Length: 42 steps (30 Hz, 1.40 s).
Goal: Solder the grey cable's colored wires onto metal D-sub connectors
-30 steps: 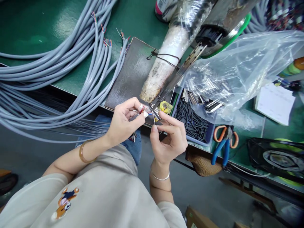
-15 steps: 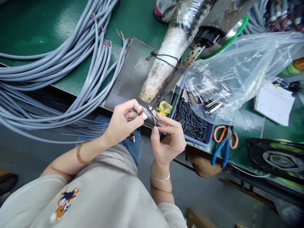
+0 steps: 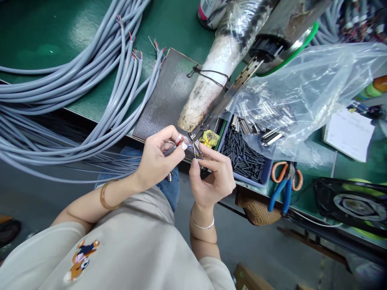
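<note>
My left hand (image 3: 161, 155) is closed, its thumb and forefinger pinching a bundle of thin coloured wires (image 3: 180, 141), with red and white among them. A small metal multi-pin connector (image 3: 194, 144) sits just beyond those wires, by the lower end of a dark metal bar (image 3: 208, 117). My right hand (image 3: 211, 171) is closed too, pinching a thin light wire (image 3: 194, 152) between thumb and finger. That wire runs up to the connector, and the right forefinger lies beside the connector. Fingers partly hide how the wires and pins meet.
Grey cables (image 3: 90, 100) with stripped ends lie at left. At right stand a blue tray (image 3: 267, 171) of black sleeves (image 3: 243, 155), a plastic bag (image 3: 305, 96) of connectors, and cutters (image 3: 286, 181) at the table edge. A wrapped white tube (image 3: 208, 76) slants over a dark board (image 3: 169, 84).
My right hand has shifted slightly left with the thin wire, which stands a little left of where it was. My left hand has stayed nearly in place.
</note>
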### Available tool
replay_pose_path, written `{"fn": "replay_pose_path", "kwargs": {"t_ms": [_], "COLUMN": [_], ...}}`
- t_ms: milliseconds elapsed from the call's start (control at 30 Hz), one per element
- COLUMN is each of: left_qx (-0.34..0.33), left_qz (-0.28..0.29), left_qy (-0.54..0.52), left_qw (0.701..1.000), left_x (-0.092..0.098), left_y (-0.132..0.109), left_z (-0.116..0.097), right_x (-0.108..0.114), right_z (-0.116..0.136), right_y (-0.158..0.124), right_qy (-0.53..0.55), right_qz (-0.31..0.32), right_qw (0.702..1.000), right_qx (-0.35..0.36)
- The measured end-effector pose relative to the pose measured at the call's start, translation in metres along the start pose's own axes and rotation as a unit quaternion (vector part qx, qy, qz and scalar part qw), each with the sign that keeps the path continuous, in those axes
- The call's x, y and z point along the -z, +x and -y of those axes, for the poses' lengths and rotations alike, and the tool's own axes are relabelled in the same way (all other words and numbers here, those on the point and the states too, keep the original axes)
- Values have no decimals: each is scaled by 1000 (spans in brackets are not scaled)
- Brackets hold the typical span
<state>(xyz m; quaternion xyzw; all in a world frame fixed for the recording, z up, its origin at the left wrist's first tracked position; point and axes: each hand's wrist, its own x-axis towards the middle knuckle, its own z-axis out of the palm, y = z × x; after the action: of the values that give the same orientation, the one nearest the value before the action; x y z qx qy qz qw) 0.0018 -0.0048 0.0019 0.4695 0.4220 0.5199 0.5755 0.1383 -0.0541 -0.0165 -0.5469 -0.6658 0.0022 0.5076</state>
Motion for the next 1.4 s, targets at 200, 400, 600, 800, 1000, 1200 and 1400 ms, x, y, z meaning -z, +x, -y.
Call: {"fn": "replay_pose_path", "kwargs": {"t_ms": [200,400,600,800,1000,1200,1400], "left_qx": [-10,21,39,17,5,15,1], "left_qz": [-4,12,41,71,91,62,16], "left_qy": [1,-2,-22,-45,-72,-18,15], "left_qw": [1000,1000,998,996,993,998,1000], "left_x": [0,2,5,11,14,14,9], "left_y": [0,1,-3,-9,-15,-16,-10], "left_z": [-4,-2,-1,-3,1,3,3], "right_x": [1,1,0,2,1,-1,2], "right_z": [2,-1,-2,5,9,8,5], "right_y": [4,-3,-7,-5,-8,-12,-8], "right_qy": [-13,-39,-51,82,128,97,85], "right_qz": [1,8,-16,-8,-16,-12,30], "right_qw": [1000,998,997,989,978,986,991], "right_qx": [14,46,59,-124,-166,-133,-102]}}
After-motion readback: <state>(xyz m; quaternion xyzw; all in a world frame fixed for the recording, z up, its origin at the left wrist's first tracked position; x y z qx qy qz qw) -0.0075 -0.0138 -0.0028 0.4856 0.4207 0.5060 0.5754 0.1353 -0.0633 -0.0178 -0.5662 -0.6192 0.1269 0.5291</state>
